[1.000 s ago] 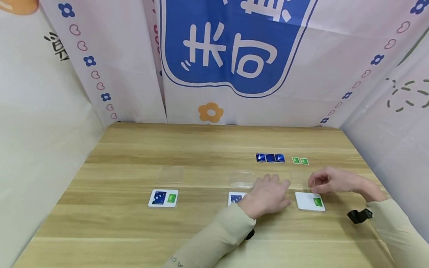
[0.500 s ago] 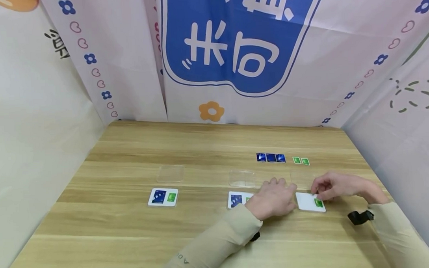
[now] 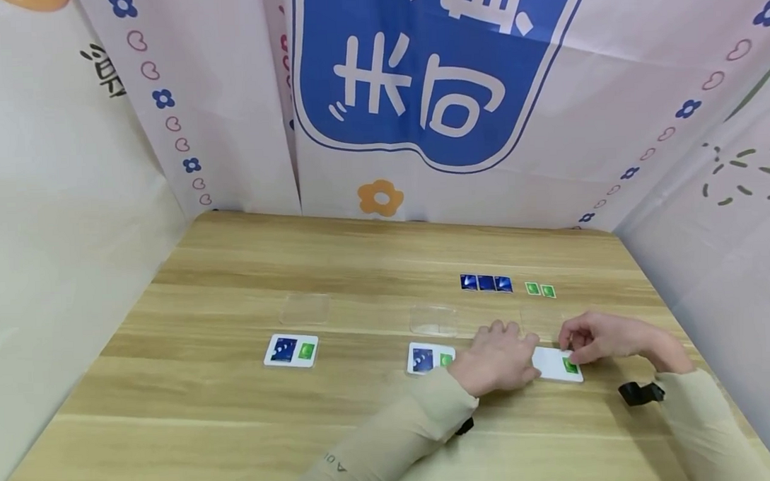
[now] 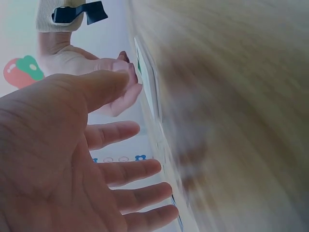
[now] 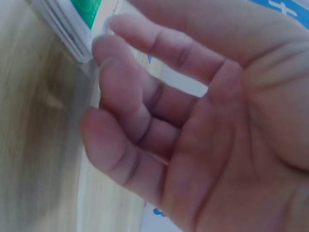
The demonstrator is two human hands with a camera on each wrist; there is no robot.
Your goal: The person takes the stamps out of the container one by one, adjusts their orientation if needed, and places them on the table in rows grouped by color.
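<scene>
A thick white card [image 3: 551, 363] lies on the table at the right, with a green stamp-like piece [image 3: 570, 365] at its right end. My left hand [image 3: 500, 358] is beside the card's left edge; in the left wrist view its fingers are spread and extended, holding nothing. My right hand [image 3: 601, 338] is at the card's right end, thumb at the green piece. Its fingers bend loosely in the right wrist view, fingertips by the card's corner [image 5: 79, 43]; contact there is unclear. Left of these lie a partly covered white card [image 3: 422, 358] and another [image 3: 290, 351], each bearing blue and green pieces.
Behind the cards lie clear plastic plates [image 3: 304, 308], [image 3: 434, 320], with a faint one [image 3: 540, 318] behind the right card. Three blue pieces [image 3: 485, 283] and two green pieces [image 3: 540, 289] sit farther back. Printed fabric walls [image 3: 241, 132] surround the wooden table [image 3: 175, 418].
My right hand has come down from behind the card to the green piece. My left hand has shifted rightward to the card's left edge.
</scene>
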